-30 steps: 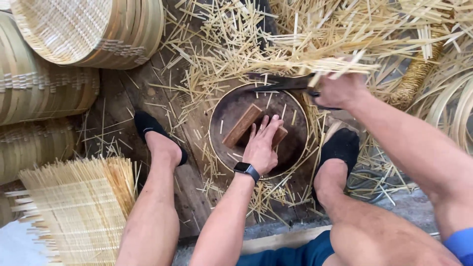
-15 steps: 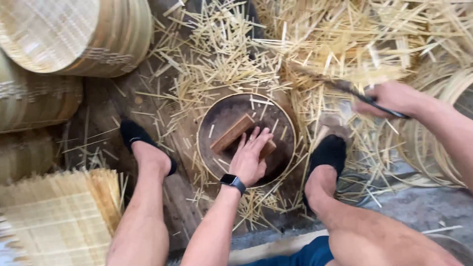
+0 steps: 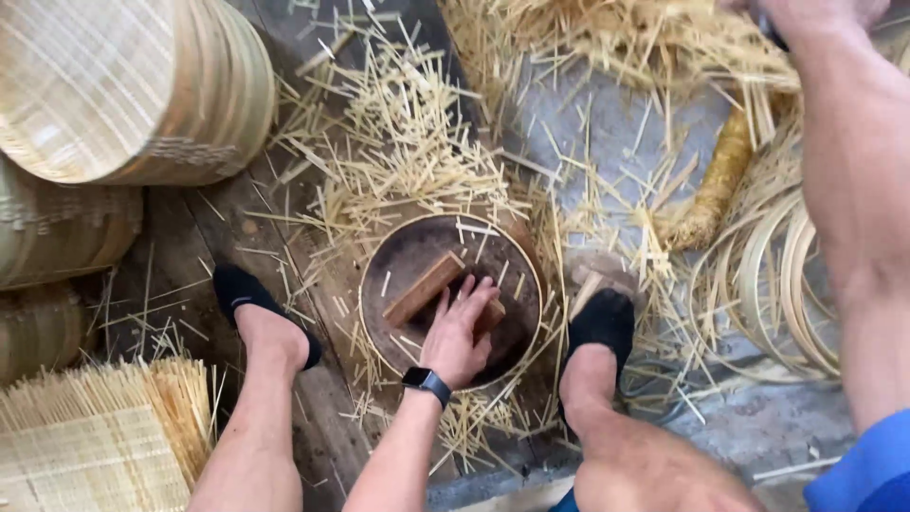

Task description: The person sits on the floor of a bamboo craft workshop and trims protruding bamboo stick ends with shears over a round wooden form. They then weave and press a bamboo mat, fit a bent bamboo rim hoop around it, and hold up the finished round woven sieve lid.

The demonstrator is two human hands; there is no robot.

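Left hand (image 3: 459, 334) spread flat on two rectangular wooden blocks (image 3: 424, 289) inside one round bamboo-rimmed tray (image 3: 379, 254); right hand's (image 3: 815, 14) grip indiscernible

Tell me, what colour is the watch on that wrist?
Black, seen in the head view: the watch sits behind the left hand.

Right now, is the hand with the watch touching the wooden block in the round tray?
Touching. The head view shows the left hand lying flat in the round tray, its fingers resting on the wooden block with no gap between them.
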